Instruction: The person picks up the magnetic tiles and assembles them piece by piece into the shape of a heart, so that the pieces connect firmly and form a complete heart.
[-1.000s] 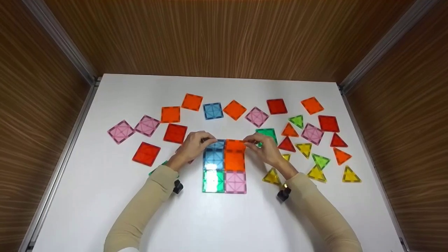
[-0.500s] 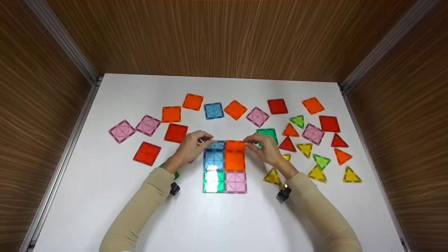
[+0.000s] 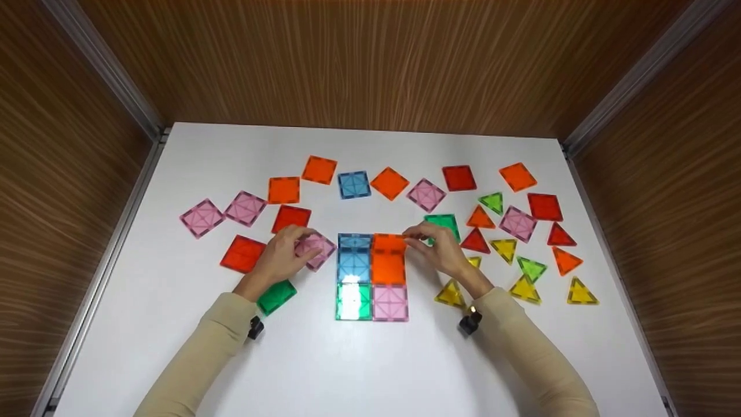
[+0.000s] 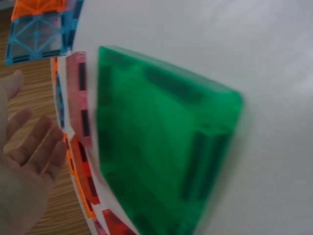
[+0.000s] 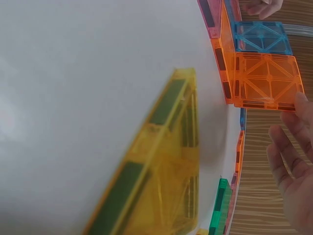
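**Upright orange square (image 3: 388,242) is held, upright blue square (image 3: 354,241) is not**

The right grip (image 3: 441,247) pinches the upright orange square by its top right corner, at the far edge of the flat orange square (image 3: 388,268). Beside it the upright blue square stands without a hand. Twisting that corner, or letting go suddenly, could fold either one over, since joined edges alone seem to support them. The left grip (image 3: 279,258) is loose and wide over a pink square (image 3: 324,249); I cannot tell whether it touches. Sliding that square against the base could jolt both uprights.

Counting outward: two uprights, then four flat base squares, that orange one plus blue (image 3: 354,266), green (image 3: 353,301) and pink (image 3: 390,302). Loose on the surface (image 3: 370,370) lie five pink squares (image 3: 202,218), four orange squares (image 3: 284,190), four red squares (image 3: 459,178), two green squares (image 3: 277,297) and one blue square (image 3: 354,185). Triangles: two green triangles (image 3: 531,267), two orange triangles (image 3: 480,217), two red triangles (image 3: 475,240), at least five yellow triangles (image 3: 524,288).
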Demonstrator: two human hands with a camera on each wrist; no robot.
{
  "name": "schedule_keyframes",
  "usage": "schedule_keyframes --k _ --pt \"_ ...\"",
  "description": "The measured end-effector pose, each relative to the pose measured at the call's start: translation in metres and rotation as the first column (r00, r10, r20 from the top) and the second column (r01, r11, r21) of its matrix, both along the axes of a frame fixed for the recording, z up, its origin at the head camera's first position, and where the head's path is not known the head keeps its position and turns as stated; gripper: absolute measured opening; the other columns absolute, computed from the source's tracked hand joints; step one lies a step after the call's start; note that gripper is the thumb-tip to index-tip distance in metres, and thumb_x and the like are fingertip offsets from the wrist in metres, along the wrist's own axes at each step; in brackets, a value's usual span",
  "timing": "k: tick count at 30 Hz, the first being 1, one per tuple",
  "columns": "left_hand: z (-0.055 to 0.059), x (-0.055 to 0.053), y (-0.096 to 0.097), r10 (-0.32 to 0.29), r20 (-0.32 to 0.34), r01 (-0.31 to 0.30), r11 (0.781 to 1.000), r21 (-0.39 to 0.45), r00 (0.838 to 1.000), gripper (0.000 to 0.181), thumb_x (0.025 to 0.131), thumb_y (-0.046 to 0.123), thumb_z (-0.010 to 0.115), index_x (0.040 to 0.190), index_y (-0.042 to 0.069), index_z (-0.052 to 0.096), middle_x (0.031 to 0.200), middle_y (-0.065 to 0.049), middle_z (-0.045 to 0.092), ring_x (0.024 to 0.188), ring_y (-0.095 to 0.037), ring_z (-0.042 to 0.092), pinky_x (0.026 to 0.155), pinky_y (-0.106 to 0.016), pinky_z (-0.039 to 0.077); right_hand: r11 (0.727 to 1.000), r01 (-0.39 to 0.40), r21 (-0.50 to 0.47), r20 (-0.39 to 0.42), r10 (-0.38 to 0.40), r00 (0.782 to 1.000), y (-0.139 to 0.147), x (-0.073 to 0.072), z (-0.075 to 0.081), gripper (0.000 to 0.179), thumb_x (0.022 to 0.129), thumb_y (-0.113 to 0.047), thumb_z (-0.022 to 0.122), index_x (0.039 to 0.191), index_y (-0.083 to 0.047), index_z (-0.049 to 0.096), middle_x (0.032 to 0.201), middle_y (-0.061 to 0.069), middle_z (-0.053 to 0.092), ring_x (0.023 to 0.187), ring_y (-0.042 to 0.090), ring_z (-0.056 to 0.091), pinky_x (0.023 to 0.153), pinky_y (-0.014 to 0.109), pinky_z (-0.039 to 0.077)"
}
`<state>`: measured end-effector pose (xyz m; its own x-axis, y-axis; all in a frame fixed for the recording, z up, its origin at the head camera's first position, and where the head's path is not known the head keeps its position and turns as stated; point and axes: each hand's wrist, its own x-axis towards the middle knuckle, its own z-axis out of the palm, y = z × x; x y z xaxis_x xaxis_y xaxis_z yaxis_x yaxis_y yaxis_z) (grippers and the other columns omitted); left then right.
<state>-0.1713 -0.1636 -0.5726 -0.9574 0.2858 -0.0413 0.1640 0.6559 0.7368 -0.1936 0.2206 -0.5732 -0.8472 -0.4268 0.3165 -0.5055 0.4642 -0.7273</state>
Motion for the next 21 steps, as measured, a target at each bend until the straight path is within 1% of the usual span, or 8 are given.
schedule_keyframes --k 3,5,7,11,17,21 --pt "-0.004 0.001 0.002 0.008 0.008 -0.007 0.995 -0.098 1.0 0.055 0.099 0.04 0.074 0.145 0.014 0.059 0.137 -0.013 0.058 0.13 -0.031 0.055 0.108 -0.051 0.056 1.0 -0.002 -0.004 -0.008 0.002 1.0 0.0 0.0 0.0 0.016 0.1 -0.016 0.071 0.114 -0.012 0.08 0.108 0.006 0.079 0.097 0.023 0.073 0.091 0.025 0.061" --pt "-0.006 0.0 0.005 0.011 -0.001 -0.011 0.99 -0.143 1.0 0.057 0.097 0.041 0.075 0.145 0.015 0.058 0.137 -0.012 0.057 0.13 -0.029 0.054 0.108 -0.05 0.056 1.0 -0.003 -0.005 -0.021 0.003 1.0 0.0 0.0 -0.001 0.016 0.1 -0.016 0.072 0.113 -0.012 0.08 0.107 0.007 0.08 0.097 0.023 0.074 0.09 0.026 0.061" --pt "-0.007 0.0 0.008 0.009 -0.018 -0.011 0.987 -0.163 1.0 0.058 0.096 0.041 0.077 0.145 0.014 0.059 0.136 -0.012 0.056 0.13 -0.029 0.054 0.109 -0.049 0.056 1.0 -0.007 -0.007 -0.037 0.007 0.999 0.0 0.0 -0.001 0.015 0.1 -0.015 0.072 0.112 -0.012 0.08 0.106 0.007 0.08 0.096 0.023 0.074 0.09 0.027 0.062" --pt "-0.009 0.0 0.013 -0.017 -0.059 0.005 0.981 -0.193 0.998 0.061 0.094 0.041 0.079 0.144 0.012 0.059 0.137 -0.013 0.057 0.129 -0.03 0.054 0.108 -0.048 0.056 1.0 -0.019 -0.017 -0.057 0.018 0.998 0.0 0.0 -0.002 0.014 0.1 -0.014 0.072 0.111 -0.012 0.08 0.105 0.006 0.08 0.095 0.023 0.073 0.089 0.031 0.063" --pt "-0.012 0.002 0.016 -0.04 -0.06 0.025 0.969 -0.246 0.997 0.07 0.089 0.041 0.084 0.146 0.011 0.057 0.142 -0.015 0.054 0.131 -0.033 0.05 0.11 -0.05 0.054 1.0 -0.024 -0.01 -0.048 0.024 0.999 0.001 0.0 -0.001 0.015 0.101 -0.015 0.071 0.113 -0.012 0.08 0.107 0.006 0.08 0.097 0.023 0.074 0.09 0.035 0.063" --pt "-0.011 0.004 0.015 -0.032 -0.043 0.02 0.966 -0.256 0.999 0.069 0.089 0.038 0.085 0.146 0.01 0.058 0.143 -0.016 0.052 0.132 -0.034 0.048 0.11 -0.05 0.054 1.0 -0.02 -0.002 -0.04 0.02 0.999 0.001 0.0 -0.001 0.015 0.1 -0.016 0.072 0.112 -0.012 0.08 0.107 0.006 0.08 0.097 0.023 0.074 0.09 0.033 0.063"
